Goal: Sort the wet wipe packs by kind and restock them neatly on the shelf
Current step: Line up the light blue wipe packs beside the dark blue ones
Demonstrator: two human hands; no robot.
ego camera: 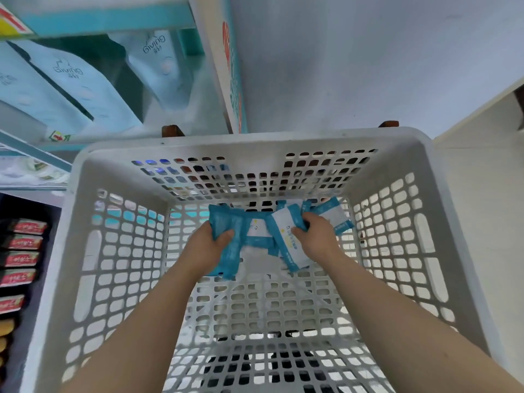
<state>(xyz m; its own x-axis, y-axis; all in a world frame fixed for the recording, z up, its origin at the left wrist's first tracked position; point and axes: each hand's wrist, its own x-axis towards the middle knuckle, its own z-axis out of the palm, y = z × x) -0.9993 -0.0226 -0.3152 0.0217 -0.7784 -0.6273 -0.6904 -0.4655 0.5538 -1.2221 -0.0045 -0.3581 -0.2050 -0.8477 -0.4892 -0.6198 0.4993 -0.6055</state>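
Left hand grips teal wipe packs, right hand grips white-faced pack w/ teal edges, in basket.

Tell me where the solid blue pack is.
Head view: the solid blue pack is in the basket, left of centre, gripped by the left hand, beside white packs.

A white plastic basket with perforated walls and floor fills the middle; two brown wooden pieces show just behind its far rim, one near each far corner; beyond its left wall a column of red-labelled packs lies in a dark rack, with yellow rounded items below them; grey floor spreads past the far rim; a white upright panel carries red and blue print.
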